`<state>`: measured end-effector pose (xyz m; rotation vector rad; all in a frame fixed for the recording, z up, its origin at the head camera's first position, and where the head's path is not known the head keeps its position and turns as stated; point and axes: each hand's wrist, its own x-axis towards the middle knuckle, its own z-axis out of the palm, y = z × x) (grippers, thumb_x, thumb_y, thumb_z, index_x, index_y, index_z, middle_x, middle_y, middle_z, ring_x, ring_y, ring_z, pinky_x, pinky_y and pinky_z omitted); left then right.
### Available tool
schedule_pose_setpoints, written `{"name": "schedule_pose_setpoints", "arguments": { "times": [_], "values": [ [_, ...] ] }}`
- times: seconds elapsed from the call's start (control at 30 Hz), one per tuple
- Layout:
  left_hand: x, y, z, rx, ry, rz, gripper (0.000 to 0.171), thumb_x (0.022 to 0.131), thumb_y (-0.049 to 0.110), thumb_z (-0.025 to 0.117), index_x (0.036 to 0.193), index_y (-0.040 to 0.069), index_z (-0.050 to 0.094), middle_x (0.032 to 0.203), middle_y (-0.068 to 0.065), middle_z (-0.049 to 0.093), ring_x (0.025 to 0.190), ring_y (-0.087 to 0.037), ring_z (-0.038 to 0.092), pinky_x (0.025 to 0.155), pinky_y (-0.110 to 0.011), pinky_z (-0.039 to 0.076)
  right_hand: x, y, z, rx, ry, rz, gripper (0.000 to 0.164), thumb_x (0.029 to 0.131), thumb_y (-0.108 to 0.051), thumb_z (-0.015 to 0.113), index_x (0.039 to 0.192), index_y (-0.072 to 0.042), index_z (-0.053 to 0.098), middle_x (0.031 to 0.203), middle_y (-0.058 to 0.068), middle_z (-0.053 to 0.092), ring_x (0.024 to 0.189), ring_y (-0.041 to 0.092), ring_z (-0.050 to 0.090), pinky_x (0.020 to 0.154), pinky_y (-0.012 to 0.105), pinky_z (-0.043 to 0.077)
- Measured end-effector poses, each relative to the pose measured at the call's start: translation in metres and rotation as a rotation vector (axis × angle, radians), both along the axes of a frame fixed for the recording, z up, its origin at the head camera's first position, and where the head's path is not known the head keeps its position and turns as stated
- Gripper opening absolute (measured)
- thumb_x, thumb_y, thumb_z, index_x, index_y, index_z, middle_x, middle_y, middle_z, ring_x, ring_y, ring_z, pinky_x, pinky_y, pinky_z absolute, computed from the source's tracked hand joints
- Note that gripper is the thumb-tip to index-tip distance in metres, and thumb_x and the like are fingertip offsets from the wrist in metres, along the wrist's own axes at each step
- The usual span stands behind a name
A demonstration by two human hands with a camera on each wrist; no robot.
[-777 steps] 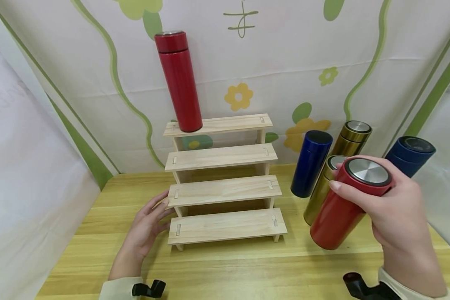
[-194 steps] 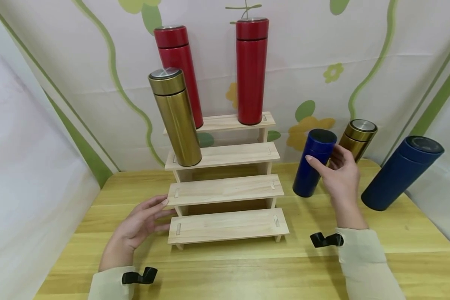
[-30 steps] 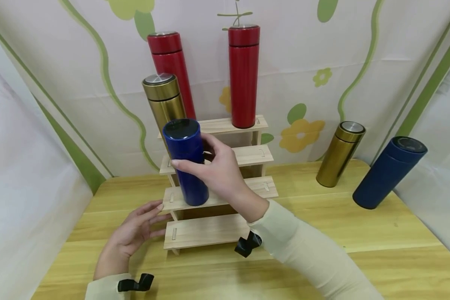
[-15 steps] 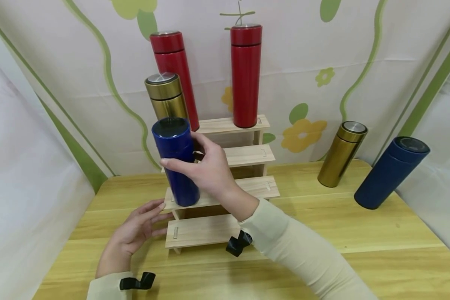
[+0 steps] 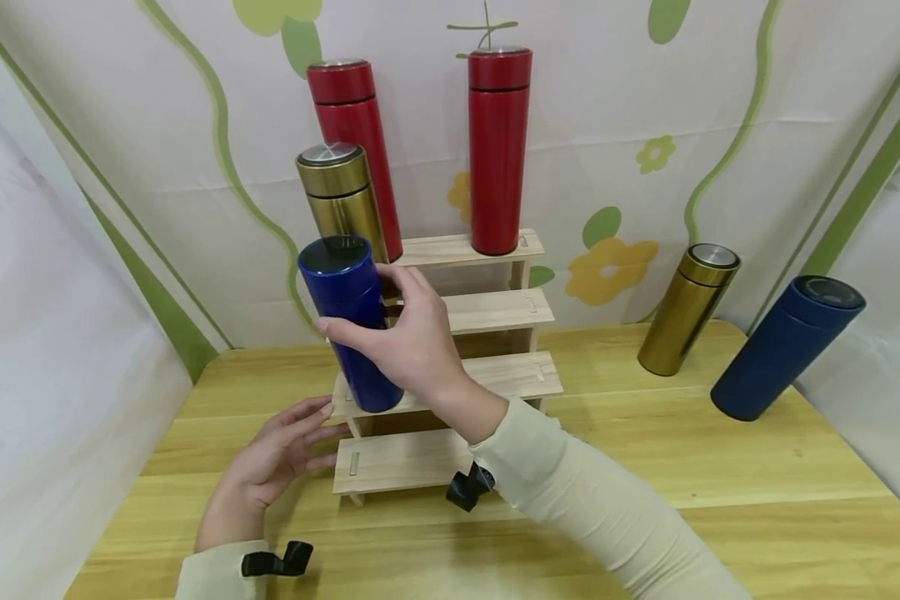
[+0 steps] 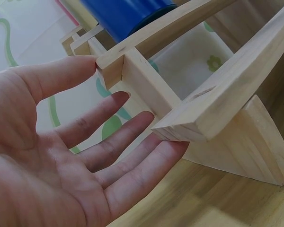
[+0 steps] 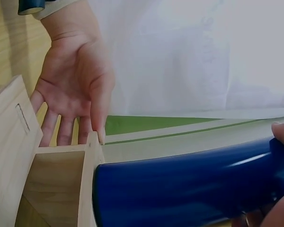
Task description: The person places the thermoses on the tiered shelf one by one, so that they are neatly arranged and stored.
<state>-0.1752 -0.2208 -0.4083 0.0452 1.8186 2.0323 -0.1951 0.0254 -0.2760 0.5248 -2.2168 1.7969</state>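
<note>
My right hand (image 5: 412,333) grips a blue thermos (image 5: 345,292) from the right, thumb across its front. The thermos stands at the left end of the second step from the bottom of a wooden four-step rack (image 5: 412,462); its base meets the board in the right wrist view. Beside the rack's left side, my left hand (image 6: 80,137) is spread with extended fingers, its thumb tip at the end of that step and lower fingertips at the bottom step. Behind the blue thermos rises a gold thermos (image 5: 337,183), its lower part hidden.
On the top step stand two red thermoses, one at the left (image 5: 352,117) and one at the right (image 5: 498,150). At the table's right are another gold thermos (image 5: 686,317) and a dark blue thermos (image 5: 783,350). Patterned cloth (image 5: 570,67) hangs behind the table (image 5: 720,475).
The second red thermos and one gold thermos went onto the rack. My right hand brought the blue thermos from the table to the step, then shifted it slightly left. My left hand stays beside the rack.
</note>
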Motion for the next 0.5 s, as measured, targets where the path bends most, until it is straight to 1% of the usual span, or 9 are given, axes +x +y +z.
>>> {"name": "schedule_pose_setpoints", "arguments": {
  "times": [0.13, 0.23, 0.4, 0.5],
  "values": [
    [0.0000, -0.0005, 0.0002, 0.004, -0.003, -0.001, 0.030, 0.114, 0.025, 0.054, 0.143, 0.018, 0.055, 0.128, 0.014, 0.072, 0.123, -0.013, 0.068, 0.100, -0.042, 0.061, -0.0007, -0.0004, -0.0014, -0.014, 0.011, 0.011, 0.070, 0.085, -0.039, 0.092, 0.141, -0.017, 0.056, 0.129, -0.002, 0.065, 0.119, 0.013, 0.062, 0.100, 0.035, 0.057],
    [-0.0002, -0.0006, -0.0002, -0.005, -0.005, 0.000, 0.032, 0.114, 0.026, 0.054, 0.144, 0.018, 0.053, 0.128, 0.015, 0.071, 0.125, -0.013, 0.068, 0.100, -0.042, 0.061, -0.0013, -0.0005, -0.0023, -0.014, 0.008, 0.014, 0.069, 0.085, -0.039, 0.091, 0.140, -0.017, 0.055, 0.129, -0.002, 0.065, 0.119, 0.013, 0.061, 0.101, 0.035, 0.057],
    [-0.0001, -0.0004, -0.0006, -0.019, -0.008, 0.015, 0.037, 0.114, 0.027, 0.054, 0.148, 0.015, 0.049, 0.129, 0.014, 0.070, 0.125, -0.013, 0.067, 0.102, -0.043, 0.060, -0.0013, 0.0003, -0.0038, -0.007, 0.013, 0.011, 0.069, 0.085, -0.040, 0.091, 0.139, -0.018, 0.055, 0.130, -0.002, 0.065, 0.120, 0.013, 0.061, 0.100, 0.036, 0.057],
    [-0.0003, -0.0002, -0.0006, -0.025, -0.008, 0.017, 0.041, 0.114, 0.028, 0.054, 0.152, 0.013, 0.046, 0.131, 0.013, 0.068, 0.125, -0.013, 0.067, 0.102, -0.043, 0.060, -0.0004, 0.0018, -0.0050, 0.002, 0.024, 0.007, 0.069, 0.085, -0.041, 0.092, 0.139, -0.019, 0.055, 0.130, -0.004, 0.064, 0.120, 0.011, 0.060, 0.101, 0.039, 0.057]
  ]
}}
